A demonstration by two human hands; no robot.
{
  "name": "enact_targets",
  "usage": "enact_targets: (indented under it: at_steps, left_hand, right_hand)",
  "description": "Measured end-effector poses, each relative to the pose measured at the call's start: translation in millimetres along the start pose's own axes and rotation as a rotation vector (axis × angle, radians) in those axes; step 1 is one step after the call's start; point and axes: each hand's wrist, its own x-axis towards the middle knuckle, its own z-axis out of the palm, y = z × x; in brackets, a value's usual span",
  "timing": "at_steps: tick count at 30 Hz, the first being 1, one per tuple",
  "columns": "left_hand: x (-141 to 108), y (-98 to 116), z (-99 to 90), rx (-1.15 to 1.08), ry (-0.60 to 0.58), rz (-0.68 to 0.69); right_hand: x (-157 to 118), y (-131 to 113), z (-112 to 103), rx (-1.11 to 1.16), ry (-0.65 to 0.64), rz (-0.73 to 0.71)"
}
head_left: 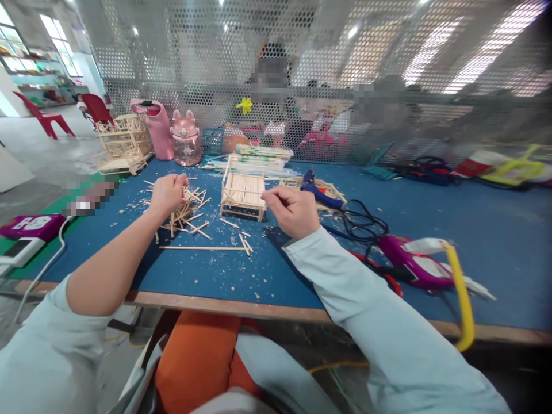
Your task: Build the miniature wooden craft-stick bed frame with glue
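The small stick bed [245,190] stands upright on your worktop [172,282], with legs, back rail and side rails in place. Slats fill its middle, so the main body looks largely built. Your right hand [295,210] is at the bed's right side, thumb and fingers pinched nearly closed; whether they grip a tiny piece, you can't fairly tell from here. Your left hand [168,195], left of the bed, curls loosely above the stick pile [183,213], its fingertips turned away, so its hold is unclear too. Plenty of sticks lie unused left of the bed, and one long stick [202,248] lies in front. What remains, perhaps small trim, isn't certain.
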Motion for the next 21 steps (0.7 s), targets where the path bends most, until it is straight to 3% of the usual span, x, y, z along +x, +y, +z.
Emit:
enact_targets:
  at_steps: [5, 9, 11, 14, 17, 21]
  left_hand:
    - [-0.6, 0.2, -4.6, 0.04, 0.11, 0.147]
    - [-5.1, 3.5, -5.4, 0.026, 0.008, 0.116]
    - [-9.1, 6.5, -2.5, 0.022, -0.153, 0.12]
    - [-16.8, 12.8, 2.1, 0.079, -0.383, 0.174]
    - [-23.0, 18.5, 2.5, 0.225, -0.452, 0.254]
    - [-26.9, 19.2, -5.9, 0.396, -0.603, 0.365]
  right_hand:
    - [0.7, 3.6, 2.0, 0.01, 0.114, 0.081]
    - [0.3, 5.7, 2.9, -0.02, 0.123, 0.071]
    - [-2.6, 2.5, 4.9, -0.036, 0.045, 0.01]
    - [-9.3, -5.6, 11.6, -0.014, -0.195, -0.033]
    - [-15.1, -11.7, 20.5, -0.017, -0.378, -0.047]
    - [-16.8, -13.3, 25.4, -0.084, -0.491, -0.108]
